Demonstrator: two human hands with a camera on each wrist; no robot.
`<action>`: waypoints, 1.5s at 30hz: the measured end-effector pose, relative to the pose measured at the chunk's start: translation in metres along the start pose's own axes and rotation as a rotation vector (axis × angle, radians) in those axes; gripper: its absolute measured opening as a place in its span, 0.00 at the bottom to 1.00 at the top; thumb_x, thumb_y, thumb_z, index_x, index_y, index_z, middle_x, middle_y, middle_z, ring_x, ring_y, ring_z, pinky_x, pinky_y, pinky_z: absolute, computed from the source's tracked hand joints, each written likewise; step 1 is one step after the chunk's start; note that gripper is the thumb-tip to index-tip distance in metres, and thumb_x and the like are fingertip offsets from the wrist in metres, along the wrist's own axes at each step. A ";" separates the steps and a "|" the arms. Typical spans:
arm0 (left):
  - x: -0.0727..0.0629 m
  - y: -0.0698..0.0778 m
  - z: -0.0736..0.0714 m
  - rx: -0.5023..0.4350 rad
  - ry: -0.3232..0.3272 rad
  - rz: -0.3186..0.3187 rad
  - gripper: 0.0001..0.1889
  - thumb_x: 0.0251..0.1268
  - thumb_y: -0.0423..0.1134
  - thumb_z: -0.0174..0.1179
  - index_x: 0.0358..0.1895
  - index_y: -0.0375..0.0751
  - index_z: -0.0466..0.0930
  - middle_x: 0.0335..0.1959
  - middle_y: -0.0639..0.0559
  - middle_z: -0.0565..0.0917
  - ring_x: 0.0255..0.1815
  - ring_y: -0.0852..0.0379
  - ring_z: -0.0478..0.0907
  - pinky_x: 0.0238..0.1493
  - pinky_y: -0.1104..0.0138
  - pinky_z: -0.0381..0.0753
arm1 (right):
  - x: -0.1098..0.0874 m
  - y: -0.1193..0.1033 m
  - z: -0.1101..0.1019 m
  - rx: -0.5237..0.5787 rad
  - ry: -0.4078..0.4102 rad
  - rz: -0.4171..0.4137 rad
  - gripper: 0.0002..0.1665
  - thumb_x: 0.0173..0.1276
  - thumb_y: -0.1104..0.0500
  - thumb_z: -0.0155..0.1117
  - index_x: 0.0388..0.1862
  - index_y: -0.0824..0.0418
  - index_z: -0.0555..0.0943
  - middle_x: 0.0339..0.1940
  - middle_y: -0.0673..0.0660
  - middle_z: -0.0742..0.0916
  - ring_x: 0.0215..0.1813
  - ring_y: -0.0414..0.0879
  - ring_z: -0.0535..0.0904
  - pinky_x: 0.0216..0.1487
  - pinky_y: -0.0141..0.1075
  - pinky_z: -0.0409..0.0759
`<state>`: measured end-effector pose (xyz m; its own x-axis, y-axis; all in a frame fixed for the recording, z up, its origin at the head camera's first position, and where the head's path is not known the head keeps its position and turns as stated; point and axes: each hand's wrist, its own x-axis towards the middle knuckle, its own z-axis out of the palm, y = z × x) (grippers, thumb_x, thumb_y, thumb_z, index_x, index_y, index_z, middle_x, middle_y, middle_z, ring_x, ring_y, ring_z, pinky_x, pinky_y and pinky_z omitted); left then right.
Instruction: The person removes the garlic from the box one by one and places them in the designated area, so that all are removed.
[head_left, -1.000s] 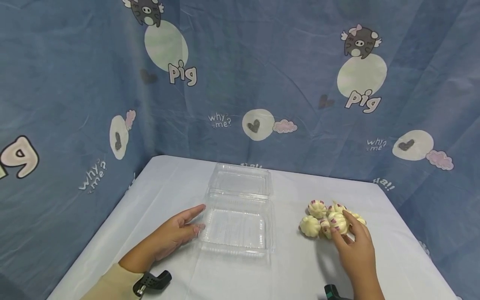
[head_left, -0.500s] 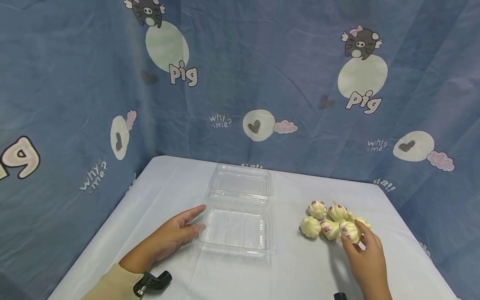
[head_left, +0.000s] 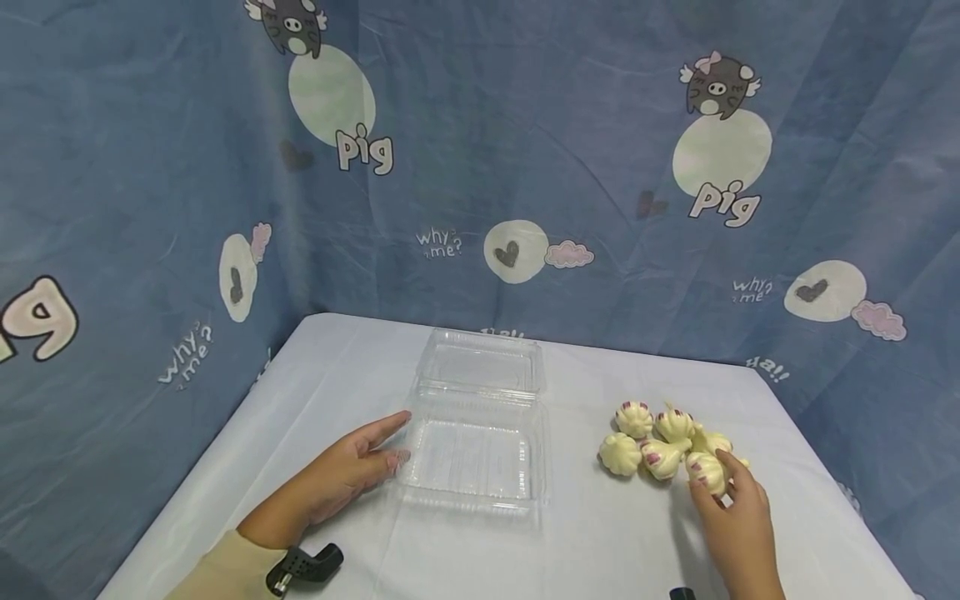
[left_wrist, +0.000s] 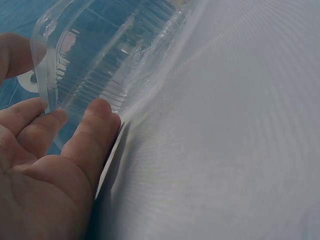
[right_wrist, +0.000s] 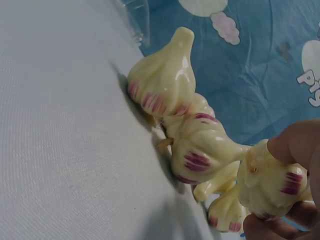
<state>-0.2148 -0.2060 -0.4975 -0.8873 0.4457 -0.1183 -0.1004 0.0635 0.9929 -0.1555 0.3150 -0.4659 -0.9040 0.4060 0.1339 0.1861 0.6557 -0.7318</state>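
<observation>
In the head view my right hand [head_left: 737,521] pinches a garlic bulb [head_left: 707,473], cream with purple-red streaks, at the near right of a cluster. The right wrist view shows that bulb [right_wrist: 272,185] between thumb and fingers, close beside the glossy bulb [right_wrist: 205,147] to its left. On the left, a hinged clear plastic container [head_left: 471,496] lies with its lid [head_left: 480,335] folded back. My left hand [head_left: 348,467] touches its left edge, index finger and thumb extended apart. Seen from the left wrist, the fingertips meet the clear rim [left_wrist: 42,75].
Several other garlic bulbs [head_left: 621,454] sit close together at the right of the white-covered table [head_left: 577,533]. A blue printed curtain [head_left: 480,167] hangs behind the table and along its left side.
My right hand has moved right and slightly nearer with the pinched garlic bulb, away from the bulbs it overlapped. The left hand and container have stayed put.
</observation>
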 end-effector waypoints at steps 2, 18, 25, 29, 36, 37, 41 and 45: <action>0.000 0.000 -0.001 0.002 0.007 -0.005 0.42 0.75 0.38 0.63 0.86 0.46 0.51 0.88 0.48 0.44 0.86 0.41 0.52 0.80 0.45 0.56 | 0.000 0.000 0.001 -0.010 0.002 0.006 0.39 0.75 0.60 0.65 0.80 0.66 0.64 0.73 0.80 0.68 0.71 0.75 0.70 0.56 0.32 0.85; -0.002 -0.002 -0.003 0.011 -0.001 0.005 0.42 0.76 0.39 0.63 0.86 0.46 0.50 0.88 0.46 0.42 0.83 0.41 0.60 0.80 0.46 0.58 | 0.013 0.012 0.010 0.058 -0.107 0.074 0.43 0.75 0.64 0.61 0.84 0.63 0.56 0.84 0.75 0.57 0.77 0.78 0.62 0.72 0.65 0.70; 0.000 -0.003 -0.004 0.002 -0.001 0.004 0.41 0.76 0.37 0.62 0.86 0.47 0.51 0.88 0.48 0.43 0.84 0.42 0.57 0.80 0.49 0.60 | 0.018 0.015 0.014 0.046 -0.140 0.120 0.45 0.79 0.55 0.60 0.86 0.63 0.52 0.85 0.74 0.52 0.77 0.80 0.59 0.74 0.67 0.65; 0.002 -0.003 -0.004 -0.001 0.012 -0.005 0.41 0.76 0.37 0.63 0.85 0.48 0.53 0.88 0.49 0.44 0.85 0.44 0.54 0.80 0.51 0.60 | 0.018 0.017 0.016 0.048 -0.115 0.108 0.42 0.83 0.47 0.55 0.86 0.63 0.54 0.84 0.75 0.56 0.78 0.78 0.60 0.75 0.68 0.64; 0.003 -0.003 -0.004 -0.007 -0.018 0.016 0.40 0.77 0.37 0.61 0.86 0.46 0.50 0.88 0.47 0.42 0.83 0.41 0.58 0.79 0.56 0.62 | 0.020 0.021 0.022 0.041 -0.066 0.086 0.38 0.83 0.52 0.56 0.84 0.64 0.58 0.81 0.76 0.64 0.79 0.74 0.61 0.75 0.66 0.65; 0.004 -0.003 -0.004 -0.008 -0.020 0.016 0.40 0.77 0.37 0.61 0.86 0.45 0.50 0.88 0.47 0.42 0.84 0.41 0.57 0.78 0.58 0.63 | 0.021 0.021 0.022 0.038 -0.068 0.082 0.38 0.82 0.53 0.57 0.83 0.64 0.58 0.81 0.76 0.64 0.80 0.73 0.60 0.75 0.67 0.64; 0.006 -0.004 -0.003 -0.015 -0.021 0.011 0.41 0.77 0.37 0.61 0.86 0.44 0.50 0.88 0.47 0.42 0.84 0.42 0.56 0.77 0.61 0.66 | 0.021 0.023 0.022 0.014 -0.078 0.077 0.38 0.82 0.54 0.58 0.83 0.65 0.59 0.80 0.76 0.65 0.81 0.72 0.59 0.76 0.67 0.62; 0.006 -0.003 -0.002 -0.004 -0.018 0.009 0.40 0.78 0.37 0.60 0.86 0.44 0.50 0.88 0.46 0.42 0.83 0.41 0.58 0.76 0.62 0.69 | 0.020 0.023 0.022 -0.013 -0.079 0.085 0.37 0.82 0.51 0.58 0.82 0.65 0.60 0.79 0.75 0.68 0.75 0.69 0.69 0.68 0.64 0.72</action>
<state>-0.2210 -0.2054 -0.5015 -0.8800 0.4622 -0.1090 -0.0939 0.0556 0.9940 -0.1779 0.3244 -0.4952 -0.9122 0.4093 0.0178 0.2682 0.6294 -0.7294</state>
